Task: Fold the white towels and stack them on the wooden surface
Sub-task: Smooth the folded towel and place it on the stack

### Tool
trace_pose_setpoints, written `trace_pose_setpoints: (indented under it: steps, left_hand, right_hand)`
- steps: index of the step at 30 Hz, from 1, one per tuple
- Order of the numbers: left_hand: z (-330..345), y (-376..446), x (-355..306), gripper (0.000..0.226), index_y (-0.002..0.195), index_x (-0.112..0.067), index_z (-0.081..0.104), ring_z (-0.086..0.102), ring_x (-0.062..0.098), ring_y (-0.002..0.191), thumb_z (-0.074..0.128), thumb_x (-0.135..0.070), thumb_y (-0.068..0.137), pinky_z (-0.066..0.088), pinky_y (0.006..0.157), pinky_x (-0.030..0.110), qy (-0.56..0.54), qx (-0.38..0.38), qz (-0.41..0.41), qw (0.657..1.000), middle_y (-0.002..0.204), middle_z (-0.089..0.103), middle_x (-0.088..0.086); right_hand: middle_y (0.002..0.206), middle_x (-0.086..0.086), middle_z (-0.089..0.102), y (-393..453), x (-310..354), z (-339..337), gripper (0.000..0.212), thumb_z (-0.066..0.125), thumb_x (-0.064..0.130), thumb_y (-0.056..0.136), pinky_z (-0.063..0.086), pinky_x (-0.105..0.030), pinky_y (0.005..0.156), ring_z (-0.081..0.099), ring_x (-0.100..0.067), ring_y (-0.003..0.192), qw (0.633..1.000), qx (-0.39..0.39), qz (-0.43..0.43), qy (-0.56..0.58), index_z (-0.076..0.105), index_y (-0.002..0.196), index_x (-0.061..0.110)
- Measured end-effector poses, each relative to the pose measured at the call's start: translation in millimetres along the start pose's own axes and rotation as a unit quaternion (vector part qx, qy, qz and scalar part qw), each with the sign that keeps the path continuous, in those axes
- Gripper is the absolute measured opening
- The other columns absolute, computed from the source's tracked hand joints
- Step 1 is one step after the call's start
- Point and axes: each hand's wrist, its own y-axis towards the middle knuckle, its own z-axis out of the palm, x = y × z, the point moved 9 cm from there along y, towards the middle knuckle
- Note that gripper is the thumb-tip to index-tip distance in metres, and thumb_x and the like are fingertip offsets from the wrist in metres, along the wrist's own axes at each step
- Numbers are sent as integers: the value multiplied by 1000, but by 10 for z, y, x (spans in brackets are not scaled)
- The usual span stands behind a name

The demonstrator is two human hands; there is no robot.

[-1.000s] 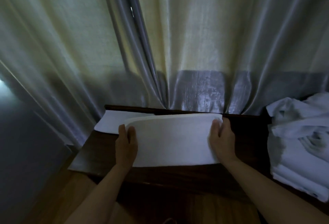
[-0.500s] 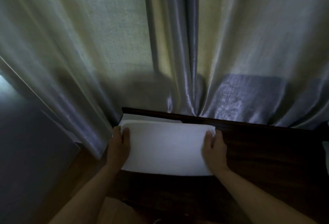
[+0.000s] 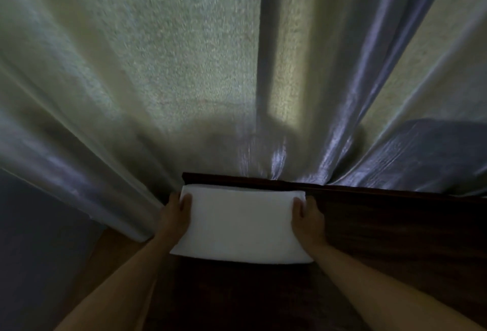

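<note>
Folded white towel point(image 3: 243, 222) flat on dark wooden table point(image 3: 395, 228), at far left corner, long side running along far edge, left end about flush w/ left edge. Pressed close to raised back lip of table; curtain point(image 3: 163, 72) hanging right behind.

Left hand point(image 3: 176, 221) on left short end of towel: fingers curled over onto top face, palm against the side, gripping that end. Right hand point(image 3: 307, 221) mirrored on right short end, fingers curled over top edge, rest of hand resting on table beside it, also gripping. Thumbs hidden, so can't tell whether under the fold.

Symmetric two-end hold prob. for a reason: keeps folded layers from sliding apart, lets towel be squared to the table edges as one block. Corner spot likely chosen as the stack site — far edge + left edge serve as alignment guides, leaves rest of table free for folding.

Whether another towel lies beneath: can't tell, nothing showing past the outline. Near edge of towel looks thick, several layers.

Judgement: placing step nearly done; remaining = let go w/o dragging top layer, maybe pat flat. Risk: left end overhanging the corner, layers fanning on release. No other towels in view.
</note>
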Motion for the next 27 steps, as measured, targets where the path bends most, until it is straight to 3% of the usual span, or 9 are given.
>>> trace_pose_setpoints:
  steps: [5, 11, 17, 22, 27]
  left_hand:
    - [23, 322, 106, 30, 102, -23, 45, 59, 29, 78, 36, -52, 103, 43, 73, 37, 40, -24, 13, 999, 83, 55, 1]
    - [172, 507, 133, 29, 101, -22, 44, 62, 28, 78, 36, -50, 104, 42, 68, 35, 51, -3, 25, 998, 78, 52, -6]
    - [268, 574, 169, 39, 118, -14, 47, 63, 36, 91, 34, -48, 105, 49, 76, 40, 62, 4, 10, 998, 97, 63, 11]
    - [248, 525, 192, 37, 117, -16, 47, 64, 33, 89, 33, -48, 105, 48, 76, 38, 35, 9, 14, 999, 95, 62, 6]
    - [261, 537, 156, 38, 114, -15, 47, 64, 33, 86, 34, -49, 104, 48, 73, 37, 64, -6, 3, 998, 97, 66, 12]
  right_hand:
    - [79, -20, 64, 71, -16, 140, 22, 52, 24, 104, 39, -33, 61, 66, -42, 76, 1000, -9, 18, -7, 55, 100, 3]
    - [88, -25, 66, 174, -102, 274, 27, 51, 28, 104, 49, -41, 68, 66, -45, 85, 998, -8, 49, -47, 56, 104, 1]
    - [88, -26, 65, 276, -158, 378, 28, 50, 28, 104, 44, -39, 66, 66, -46, 85, 996, -10, 47, -70, 55, 105, 1]
    - [77, -19, 60, 224, -166, 391, 24, 50, 26, 105, 38, -34, 61, 66, -45, 76, 997, -14, 41, -61, 52, 99, 3]
    - [102, -27, 67, 299, -204, 450, 34, 46, 31, 105, 48, -40, 72, 66, -47, 96, 991, 24, 75, -109, 53, 121, 2]
